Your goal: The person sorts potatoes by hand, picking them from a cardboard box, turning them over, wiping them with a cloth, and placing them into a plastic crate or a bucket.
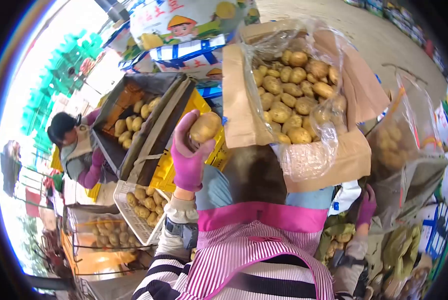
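My left hand, in a purple glove, is raised with a potato between thumb and fingers. The potato sits left of an open cardboard box lined with clear plastic and filled with potatoes. On the right, my right hand, gloved the same way, hangs low with its fingers stretched out and nothing visible in it. Below it is a green sack with potatoes showing in its mouth.
At left stand a dark-lined crate of potatoes, a yellow crate and a white basket of potatoes. A co-worker is beyond them. Printed packages are stacked behind. A clear plastic bag holds potatoes at right.
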`<state>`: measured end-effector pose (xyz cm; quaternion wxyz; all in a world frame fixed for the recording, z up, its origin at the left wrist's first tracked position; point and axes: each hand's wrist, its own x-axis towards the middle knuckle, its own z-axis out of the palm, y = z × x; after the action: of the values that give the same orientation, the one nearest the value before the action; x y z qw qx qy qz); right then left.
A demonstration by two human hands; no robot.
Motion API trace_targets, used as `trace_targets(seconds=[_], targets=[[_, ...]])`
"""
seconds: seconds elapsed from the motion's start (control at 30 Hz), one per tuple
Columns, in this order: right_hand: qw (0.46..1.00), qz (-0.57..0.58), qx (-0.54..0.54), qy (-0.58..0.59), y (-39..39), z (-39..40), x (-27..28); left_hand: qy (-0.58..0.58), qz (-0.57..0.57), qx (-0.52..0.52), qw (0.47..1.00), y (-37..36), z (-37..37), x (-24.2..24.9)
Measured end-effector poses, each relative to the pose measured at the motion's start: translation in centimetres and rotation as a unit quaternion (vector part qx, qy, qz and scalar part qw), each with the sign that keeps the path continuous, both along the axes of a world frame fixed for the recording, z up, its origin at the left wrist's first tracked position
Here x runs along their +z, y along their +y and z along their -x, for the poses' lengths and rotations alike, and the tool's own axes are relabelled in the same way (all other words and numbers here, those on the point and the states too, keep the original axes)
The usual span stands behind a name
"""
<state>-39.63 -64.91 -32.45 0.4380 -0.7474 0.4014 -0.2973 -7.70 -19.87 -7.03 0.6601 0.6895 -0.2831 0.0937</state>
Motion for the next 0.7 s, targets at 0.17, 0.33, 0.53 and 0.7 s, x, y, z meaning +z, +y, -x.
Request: trace_targets(seconds=[0.17,0.33,0.53,0.7], targets=[[0.992,0.073,-0.083,-0.057,4.5,0.9,9.0,-0.064,0.0,0.036,0.997,-0.8,0.8,-0.9],[0.982,0.155,0.017,-0.11,11.1,-3.9,15.1,-0.19,-0.064,0.076,0.977,0.2,-0.1,0.9],[0.841,0.408,0.353,-0.029,19.5,-16.3,23.3,-0.069,0.187,0.128,0.972,7.5,0.3,2.8],[0.794,0.475,0.371,0.08,21.3,-23.1,22.8,-0.127,0.281,0.373,0.875,23.4,6.8,7.3]])
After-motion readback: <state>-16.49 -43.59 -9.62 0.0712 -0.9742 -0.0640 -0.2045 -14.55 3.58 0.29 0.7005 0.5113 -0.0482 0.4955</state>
